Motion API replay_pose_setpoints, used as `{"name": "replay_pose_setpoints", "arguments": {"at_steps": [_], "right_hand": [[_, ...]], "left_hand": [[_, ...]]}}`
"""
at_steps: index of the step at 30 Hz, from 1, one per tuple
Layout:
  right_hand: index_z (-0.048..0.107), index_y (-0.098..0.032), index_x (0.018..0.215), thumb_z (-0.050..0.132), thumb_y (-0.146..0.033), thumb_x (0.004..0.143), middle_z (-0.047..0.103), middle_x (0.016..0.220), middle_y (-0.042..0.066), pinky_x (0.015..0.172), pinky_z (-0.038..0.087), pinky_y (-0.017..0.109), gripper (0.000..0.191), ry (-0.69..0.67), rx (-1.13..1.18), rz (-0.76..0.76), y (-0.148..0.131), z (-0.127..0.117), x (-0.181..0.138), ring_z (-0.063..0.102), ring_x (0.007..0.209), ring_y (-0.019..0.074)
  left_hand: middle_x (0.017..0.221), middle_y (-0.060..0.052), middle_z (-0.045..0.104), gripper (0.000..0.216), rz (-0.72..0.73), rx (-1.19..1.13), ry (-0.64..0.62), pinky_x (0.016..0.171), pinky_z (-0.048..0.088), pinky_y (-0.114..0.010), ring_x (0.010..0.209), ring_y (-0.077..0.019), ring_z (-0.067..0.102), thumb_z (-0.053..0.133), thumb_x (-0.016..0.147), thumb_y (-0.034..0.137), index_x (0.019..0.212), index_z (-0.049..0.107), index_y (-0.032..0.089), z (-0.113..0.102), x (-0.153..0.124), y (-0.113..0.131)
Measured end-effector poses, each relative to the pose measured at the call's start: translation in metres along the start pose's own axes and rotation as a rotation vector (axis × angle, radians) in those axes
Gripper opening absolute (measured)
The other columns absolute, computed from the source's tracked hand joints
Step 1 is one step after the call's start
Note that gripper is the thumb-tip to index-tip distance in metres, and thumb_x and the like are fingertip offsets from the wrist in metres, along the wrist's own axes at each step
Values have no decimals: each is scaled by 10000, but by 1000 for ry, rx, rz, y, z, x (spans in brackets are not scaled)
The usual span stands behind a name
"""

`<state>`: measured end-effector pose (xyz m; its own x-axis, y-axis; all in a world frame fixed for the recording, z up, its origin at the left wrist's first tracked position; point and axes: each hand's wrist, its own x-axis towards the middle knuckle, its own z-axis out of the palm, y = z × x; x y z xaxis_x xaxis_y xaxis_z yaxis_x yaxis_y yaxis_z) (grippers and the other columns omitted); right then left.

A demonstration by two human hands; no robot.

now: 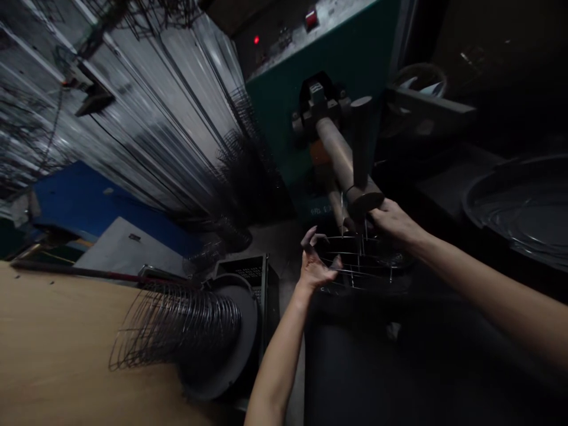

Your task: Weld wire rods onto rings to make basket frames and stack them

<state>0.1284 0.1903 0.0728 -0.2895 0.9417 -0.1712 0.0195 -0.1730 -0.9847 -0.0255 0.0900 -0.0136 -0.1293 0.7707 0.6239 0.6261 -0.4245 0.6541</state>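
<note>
A round frame of thin metal wire, with rings joined by short upright wires, sits below the thick metal arm of a green machine. My left hand is curved around the near left side of its rings, thumb and fingers on either side of the wires. Beside the arm's blunt round end, my right hand reaches in from the right with its fingers bent. That end and the shadow cover its fingertips, so what they pinch is hidden.
Many wire rings hang on a spool with a grey disc at lower left. Behind it stands a dark plastic crate. A large round tray lies at right. A wooden board fills the left foreground.
</note>
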Motion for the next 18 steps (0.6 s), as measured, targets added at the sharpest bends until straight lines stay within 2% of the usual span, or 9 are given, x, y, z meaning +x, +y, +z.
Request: {"name": "replay_pose_setpoints", "arguments": {"at_steps": [4, 7, 13, 18], "right_hand": [[491, -181, 829, 514, -114, 860, 427, 507, -63, 445, 293, 185, 78, 40, -7, 44, -8, 4, -4, 377, 452, 63], [455, -189, 779, 568, -145, 810, 432, 517, -61, 429, 310, 180, 125, 45, 20, 21, -6, 7, 0, 404, 456, 68], [442, -208, 795, 668, -227, 677, 469, 543, -52, 377, 363, 206, 255, 32, 64, -17, 18, 5, 24, 467, 443, 110], [437, -212, 811, 705, -282, 662, 494, 553, -42, 387, 406, 243, 314, 0, 105, -35, 34, 0, 37, 502, 447, 137]], "left_hand": [[976, -48, 536, 793, 28, -17, 2, 890, 499, -405, 891, -196, 589, 650, 687, 212, 1323, 176, 201, -3, 3, 0], [959, -42, 531, 758, 68, -51, 27, 865, 502, -385, 868, -187, 584, 645, 694, 210, 1314, 210, 198, -4, 6, -3], [958, -27, 517, 788, 106, -96, 38, 826, 495, -355, 850, -170, 566, 661, 678, 205, 1322, 208, 217, -3, 13, -13], [959, -26, 523, 776, 95, -124, 15, 814, 485, -357, 834, -168, 559, 660, 694, 224, 1329, 215, 216, -5, 16, -14]]}}
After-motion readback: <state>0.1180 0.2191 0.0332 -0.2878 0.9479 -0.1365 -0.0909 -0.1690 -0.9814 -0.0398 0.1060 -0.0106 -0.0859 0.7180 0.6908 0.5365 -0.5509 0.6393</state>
